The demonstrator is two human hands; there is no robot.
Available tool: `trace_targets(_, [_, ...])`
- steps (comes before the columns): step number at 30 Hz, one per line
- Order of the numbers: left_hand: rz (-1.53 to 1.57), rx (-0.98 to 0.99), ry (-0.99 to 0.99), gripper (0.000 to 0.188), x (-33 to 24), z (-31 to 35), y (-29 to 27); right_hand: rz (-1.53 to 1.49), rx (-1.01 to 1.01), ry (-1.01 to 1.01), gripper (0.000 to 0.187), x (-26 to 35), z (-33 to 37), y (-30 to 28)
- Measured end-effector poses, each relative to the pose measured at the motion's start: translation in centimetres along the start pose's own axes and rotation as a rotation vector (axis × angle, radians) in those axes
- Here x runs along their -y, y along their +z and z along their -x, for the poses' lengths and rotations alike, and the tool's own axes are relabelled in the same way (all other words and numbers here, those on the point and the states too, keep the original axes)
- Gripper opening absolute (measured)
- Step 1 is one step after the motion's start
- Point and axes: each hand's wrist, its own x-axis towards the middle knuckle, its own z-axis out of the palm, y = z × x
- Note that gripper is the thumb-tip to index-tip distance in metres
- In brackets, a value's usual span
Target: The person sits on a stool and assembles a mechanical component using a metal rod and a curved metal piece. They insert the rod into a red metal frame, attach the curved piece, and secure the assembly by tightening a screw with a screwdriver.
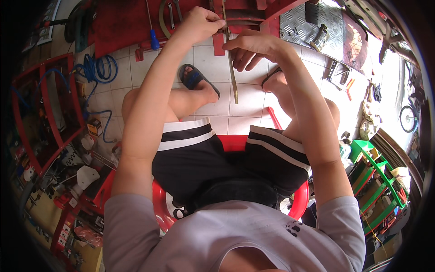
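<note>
A long, thin, brass-coloured strip [233, 77], possibly a drive chain, hangs from the red bench [122, 27] and ends in mid-air between my knees. My left hand [200, 26] is closed in a pinch on the strip's upper part, at the bench edge. A little lower, my right hand [256, 45] touches the strip with its thumb and forefinger closed around it, the other fingers curling loosely downward. What lies between the fingertips is too small to make out. On the bench, left of my left hand, lie a blue-handled screwdriver [154, 41] and a wrench [171, 16].
I sit on a red plastic chair [297, 204] over a tiled floor. At left are a coiled blue hose [106, 70] and a red metal frame [50, 122]. A green rack [374, 181] stands at right, below a metal checker plate [297, 27] farther off.
</note>
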Motion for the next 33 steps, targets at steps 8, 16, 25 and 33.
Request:
trace_targets(8, [-0.265, 0.137, -0.027, 0.022, 0.0, 0.0, -0.2, 0.010, 0.087, -0.040, 0.044, -0.3, -0.4, 0.2])
trace_targets(16, [-0.261, 0.056, 0.064, 0.017, -0.7, 0.8, -0.1, -0.022, 0.085, -0.049, 0.039, -0.8, -0.9, 0.3])
trace_targets(25, [-0.255, 0.039, 0.119, 0.019, -0.3, 0.5, 0.3, -0.083, 0.068, -0.065, 0.032, -1.3, -1.7, 0.7])
trace_targets(33, [-0.282, 0.002, 0.171, 0.021, -1.4, 1.3, 0.1, -0.119, 0.072, -0.082, 0.030, -1.4, -1.9, 1.0])
